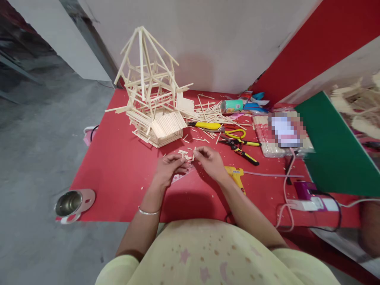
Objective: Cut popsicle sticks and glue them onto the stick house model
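Yellow garment [208, 253], right hand [211, 161] pinching short stick [194, 153], left hand [168, 168] grip unclear

The light on my feed is soft and even, bright with no glare. The stick house [151, 99] casts a faint shadow on the wall to its right, so the light comes from its left. Nearer me than the house, the red mat [118, 170] darkens under the arms. The right hand [209, 160] and its short stick [194, 153] look sharp. Far right of the house, the edge blurs and bends, and one patch [286, 128] is pixelated.
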### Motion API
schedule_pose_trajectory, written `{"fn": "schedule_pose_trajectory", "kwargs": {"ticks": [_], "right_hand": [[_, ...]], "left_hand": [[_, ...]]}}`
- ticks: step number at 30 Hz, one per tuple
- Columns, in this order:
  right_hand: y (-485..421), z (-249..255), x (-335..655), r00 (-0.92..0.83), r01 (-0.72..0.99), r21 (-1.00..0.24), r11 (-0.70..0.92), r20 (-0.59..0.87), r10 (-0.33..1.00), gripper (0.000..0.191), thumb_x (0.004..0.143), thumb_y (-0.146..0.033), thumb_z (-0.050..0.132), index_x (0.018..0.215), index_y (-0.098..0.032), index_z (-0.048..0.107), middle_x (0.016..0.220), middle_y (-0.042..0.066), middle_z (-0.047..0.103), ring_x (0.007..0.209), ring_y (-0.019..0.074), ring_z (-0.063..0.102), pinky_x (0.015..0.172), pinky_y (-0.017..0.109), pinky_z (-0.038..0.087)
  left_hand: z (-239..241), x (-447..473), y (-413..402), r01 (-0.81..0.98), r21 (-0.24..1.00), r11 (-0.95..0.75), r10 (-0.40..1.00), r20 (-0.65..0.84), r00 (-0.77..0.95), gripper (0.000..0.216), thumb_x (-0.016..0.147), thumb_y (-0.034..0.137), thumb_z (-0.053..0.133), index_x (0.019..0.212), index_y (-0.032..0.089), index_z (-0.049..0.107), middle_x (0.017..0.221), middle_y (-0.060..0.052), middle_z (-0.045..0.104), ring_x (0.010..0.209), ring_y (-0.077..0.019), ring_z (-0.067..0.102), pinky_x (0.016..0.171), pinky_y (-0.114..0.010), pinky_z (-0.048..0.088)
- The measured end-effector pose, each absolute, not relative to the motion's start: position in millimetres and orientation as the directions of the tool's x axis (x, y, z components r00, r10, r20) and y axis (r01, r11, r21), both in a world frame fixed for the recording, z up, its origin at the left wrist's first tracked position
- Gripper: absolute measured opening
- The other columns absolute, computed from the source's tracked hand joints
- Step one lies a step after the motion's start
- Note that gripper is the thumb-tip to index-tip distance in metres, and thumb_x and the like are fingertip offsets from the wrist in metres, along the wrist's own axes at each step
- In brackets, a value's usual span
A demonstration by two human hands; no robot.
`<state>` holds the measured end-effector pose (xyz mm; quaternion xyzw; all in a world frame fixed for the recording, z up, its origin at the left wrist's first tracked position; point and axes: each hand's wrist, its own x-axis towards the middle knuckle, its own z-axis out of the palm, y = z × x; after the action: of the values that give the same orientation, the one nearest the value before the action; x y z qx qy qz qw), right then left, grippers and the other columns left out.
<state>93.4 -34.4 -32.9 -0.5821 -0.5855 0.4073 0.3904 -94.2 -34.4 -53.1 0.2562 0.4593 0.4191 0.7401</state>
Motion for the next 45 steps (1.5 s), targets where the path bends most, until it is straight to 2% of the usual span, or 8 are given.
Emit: {"fn": "schedule_pose_trajectory", "kwargs": {"ticks": [7,11,22,31,34,38,41,45], "right_hand": [[-17.7,-15.0,145.5,0.063,0.986,-0.146,-0.086,-0.155,0.986,0.034,0.096,-0.045,0.047,0.094,-0.021,0.072,0.093,0.01,0.075,0.087,0.0249,0.069,0.071,0.031,0.044],[-12.2,-21.9,152.8,0.061,0.998,-0.013,-0.066,-0.217,0.974,0.032,0.096,-0.044,0.048,0.098,-0.023,0.072,0.097,0.01,0.076,0.091,0.0261,0.069,0.072,0.032,0.044],[12.3,-3.8,133.1,-0.079,0.988,-0.143,0.054,-0.17,0.982,0.03,0.093,-0.045,0.054,0.1,-0.025,0.075,0.097,0.007,0.076,0.09,0.0233,0.068,0.072,0.029,0.042],[0.0,-17.8,65.2,-0.216,0.19,-0.976,-0.105,-0.146,0.965,0.048,0.084,-0.058,0.066,0.112,-0.02,0.075,0.097,0.005,0.075,0.07,0.0122,0.062,0.063,0.025,0.047],[2.5,-6.3,93.6,0.122,0.127,-0.979,-0.159,-0.144,0.982,0.046,0.076,-0.061,0.072,0.098,-0.02,0.077,0.075,0.001,0.073,0.055,0.0096,0.054,0.055,0.024,0.045],[3.9,15.2,174.9,0.493,0.465,-0.872,-0.153,0.111,0.863,0.053,0.087,-0.067,0.056,0.079,-0.018,0.075,0.07,0.004,0.071,0.064,0.0149,0.062,0.065,0.029,0.05],[-4.5,15.8,216.7,0.444,0.719,-0.686,-0.115,0.326,0.835,0.043,0.087,-0.058,0.061,0.103,-0.021,0.076,0.102,0.007,0.075,0.094,0.0217,0.068,0.085,0.038,0.052],[-22.4,3.1,202.2,0.278,0.756,-0.652,-0.054,0.245,0.929,0.032,0.088,-0.047,0.063,0.103,-0.021,0.075,0.098,0.005,0.077,0.088,0.0201,0.07,0.084,0.034,0.052]], "left_hand": [[-54.0,-104.8,-21.9,-0.465,0.845,0.264,0.928,-0.354,-0.118,0.038,0.062,0.033,0.088,0.087,0.012,0.069,0.064,-0.003,0.07,0.052,-0.0143,0.067,0.048,-0.023,0.057],[-55.0,-107.3,-20.5,-0.474,0.842,0.258,0.927,-0.354,-0.124,0.042,0.062,0.033,0.088,0.091,0.011,0.068,0.064,-0.003,0.07,0.05,-0.014,0.066,0.048,-0.024,0.057],[-51.7,-116.6,-18.0,-0.451,0.87,0.199,0.926,-0.318,-0.205,0.033,0.065,0.029,0.085,0.087,0.014,0.065,0.06,0.001,0.067,0.042,-0.0091,0.057,0.04,-0.019,0.046],[-51.8,-107.4,-34.5,-0.263,0.898,0.353,0.924,-0.29,0.25,0.029,0.074,0.036,0.081,0.089,0.014,0.068,0.063,-0.003,0.069,0.049,-0.012,0.061,0.048,-0.022,0.05],[-54.3,-109.5,-32.2,-0.288,0.908,0.305,0.951,-0.275,0.138,0.028,0.076,0.036,0.08,0.088,0.015,0.066,0.063,-0.002,0.068,0.048,-0.0111,0.06,0.047,-0.021,0.048],[-53.2,-113.6,-26.6,-0.379,0.9,0.214,0.964,-0.258,-0.068,0.027,0.076,0.035,0.079,0.09,0.016,0.065,0.063,0.0,0.067,0.043,-0.0088,0.055,0.042,-0.02,0.045],[-50.6,-114.8,-24.4,-0.456,0.878,0.148,0.947,-0.258,-0.19,0.029,0.073,0.032,0.081,0.091,0.017,0.063,0.068,0.001,0.068,0.044,-0.0079,0.055,0.04,-0.018,0.044],[-49.5,-115.0,-22.6,-0.467,0.879,0.09,0.93,-0.243,-0.277,0.033,0.071,0.029,0.081,0.097,0.017,0.064,0.072,0.001,0.068,0.048,-0.007,0.056,0.039,-0.016,0.042]]}}
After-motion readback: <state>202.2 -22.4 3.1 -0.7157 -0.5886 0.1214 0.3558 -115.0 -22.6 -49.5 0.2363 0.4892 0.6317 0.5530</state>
